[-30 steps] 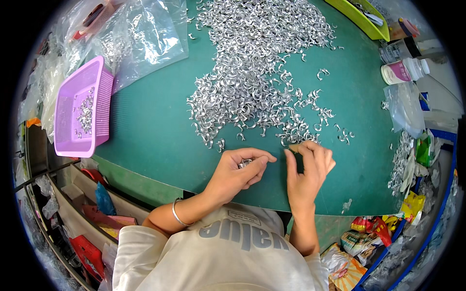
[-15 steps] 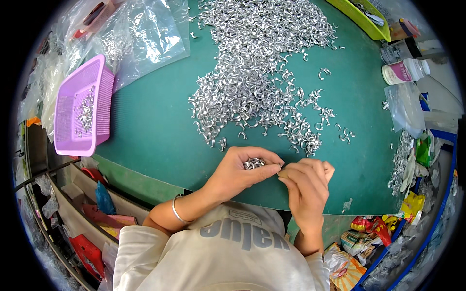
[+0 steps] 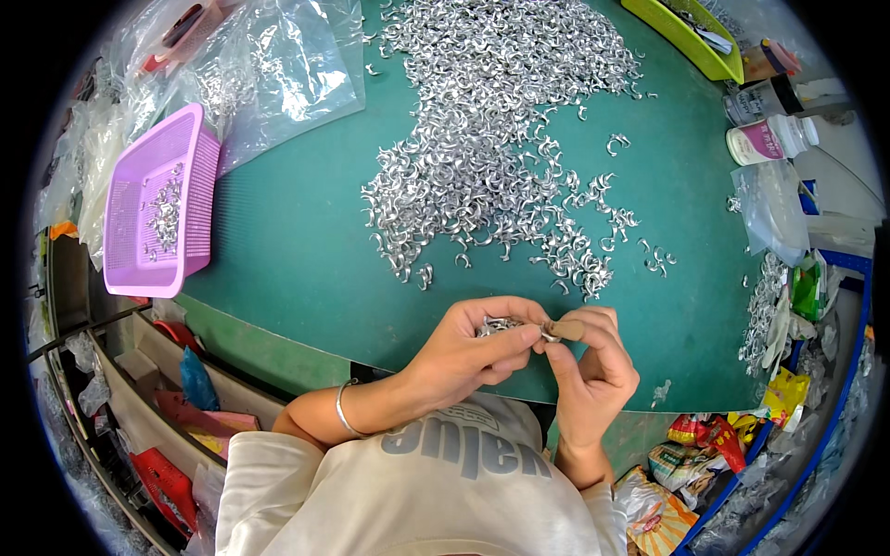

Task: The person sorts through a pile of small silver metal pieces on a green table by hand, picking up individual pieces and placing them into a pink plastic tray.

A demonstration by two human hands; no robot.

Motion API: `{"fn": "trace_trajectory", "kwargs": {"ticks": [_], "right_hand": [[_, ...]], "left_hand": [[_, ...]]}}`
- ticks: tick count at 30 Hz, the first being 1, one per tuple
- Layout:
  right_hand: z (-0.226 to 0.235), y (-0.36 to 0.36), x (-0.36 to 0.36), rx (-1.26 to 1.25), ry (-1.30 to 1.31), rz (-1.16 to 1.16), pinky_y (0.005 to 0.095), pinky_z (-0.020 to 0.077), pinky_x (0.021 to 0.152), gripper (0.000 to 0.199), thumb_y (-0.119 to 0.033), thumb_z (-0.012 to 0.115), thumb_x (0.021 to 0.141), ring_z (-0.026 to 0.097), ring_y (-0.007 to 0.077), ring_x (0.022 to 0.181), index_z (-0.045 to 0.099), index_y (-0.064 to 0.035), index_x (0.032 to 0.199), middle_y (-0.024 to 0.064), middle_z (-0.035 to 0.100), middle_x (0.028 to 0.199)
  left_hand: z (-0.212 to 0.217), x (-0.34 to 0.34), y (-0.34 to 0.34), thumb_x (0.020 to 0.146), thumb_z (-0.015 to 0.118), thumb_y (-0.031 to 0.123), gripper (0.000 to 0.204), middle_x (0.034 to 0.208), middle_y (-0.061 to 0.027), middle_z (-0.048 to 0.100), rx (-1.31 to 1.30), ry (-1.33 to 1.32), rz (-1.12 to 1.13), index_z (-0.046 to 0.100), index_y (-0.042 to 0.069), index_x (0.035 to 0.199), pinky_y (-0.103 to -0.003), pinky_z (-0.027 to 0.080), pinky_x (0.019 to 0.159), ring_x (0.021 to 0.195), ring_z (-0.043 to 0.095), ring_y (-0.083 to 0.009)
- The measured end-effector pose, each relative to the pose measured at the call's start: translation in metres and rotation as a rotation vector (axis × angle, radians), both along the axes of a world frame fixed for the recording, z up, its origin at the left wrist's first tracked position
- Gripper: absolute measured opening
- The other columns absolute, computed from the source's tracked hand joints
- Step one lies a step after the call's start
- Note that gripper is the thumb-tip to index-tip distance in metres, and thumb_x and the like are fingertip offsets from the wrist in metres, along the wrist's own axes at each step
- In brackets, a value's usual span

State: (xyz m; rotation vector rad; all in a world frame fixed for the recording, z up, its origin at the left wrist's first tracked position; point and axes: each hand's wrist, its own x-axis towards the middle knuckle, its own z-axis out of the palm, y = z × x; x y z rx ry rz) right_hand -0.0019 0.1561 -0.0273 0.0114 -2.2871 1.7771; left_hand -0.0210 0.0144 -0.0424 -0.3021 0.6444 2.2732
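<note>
Near the table's front edge, my left hand (image 3: 477,350) is curled around a small heap of shiny silver, curved metal pieces (image 3: 498,325). Its thumb and forefinger meet at one end of a single piece. My right hand (image 3: 598,366) is closed right beside it, thumb and forefinger pinched at that same curved metal piece (image 3: 551,337). A tan covering (image 3: 565,328) wraps the right forefinger's tip. Beyond both hands, a large pile of the same curved pieces (image 3: 464,176) spreads over the green tabletop (image 3: 287,250).
On the left stands a purple plastic basket (image 3: 199,204) with some metal pieces in it, beside a clear plastic bag (image 3: 297,74). A yellow-green tray (image 3: 686,42) and a white bottle (image 3: 769,139) line the far right. More pieces (image 3: 765,301) lie along the right edge.
Both hands have shifted slightly toward me and to the right. My right hand has turned, so its covered forefinger and the pinched piece now show.
</note>
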Motion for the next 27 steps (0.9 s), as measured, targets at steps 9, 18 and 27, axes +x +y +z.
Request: {"fn": "trace_trajectory", "kwargs": {"ticks": [9,18,27], "right_hand": [[0.002,0.001,0.002,0.135,0.095,-0.025,0.0305,0.0337,0.066,0.024,0.002,0.074,0.054,0.050,0.0208,0.072,0.062,0.0000,0.075,0.0057,0.060,0.074],[-0.006,0.016,-0.006,0.285,0.032,-0.048,0.0298,0.0359,0.070,0.017,0.001,0.069,0.062,0.051,0.0207,0.074,0.063,-0.0002,0.077,0.0068,0.060,0.077],[-0.024,0.015,-0.043,0.828,0.046,0.059,0.0320,0.0313,0.072,0.017,-0.005,0.065,0.070,0.046,0.0205,0.079,0.064,-0.0083,0.087,0.0038,0.053,0.084]], "left_hand": [[0.003,-0.001,-0.001,0.086,0.055,0.009,0.017,0.067,0.0029,0.048,-0.029,0.066,-0.050,0.055,-0.003,0.099,-0.018,0.021,0.042,0.052,0.034,-0.0016],[0.014,-0.010,-0.046,0.080,0.061,0.012,0.014,0.075,0.0005,0.058,-0.844,0.398,0.193,0.062,0.005,0.093,-0.014,0.036,0.046,0.058,0.048,-0.0014],[0.016,-0.034,-0.264,0.083,0.059,0.017,0.026,0.078,0.0000,0.057,-2.309,0.682,1.053,0.061,0.002,0.104,-0.016,0.033,0.050,0.061,0.046,-0.0039]]}}
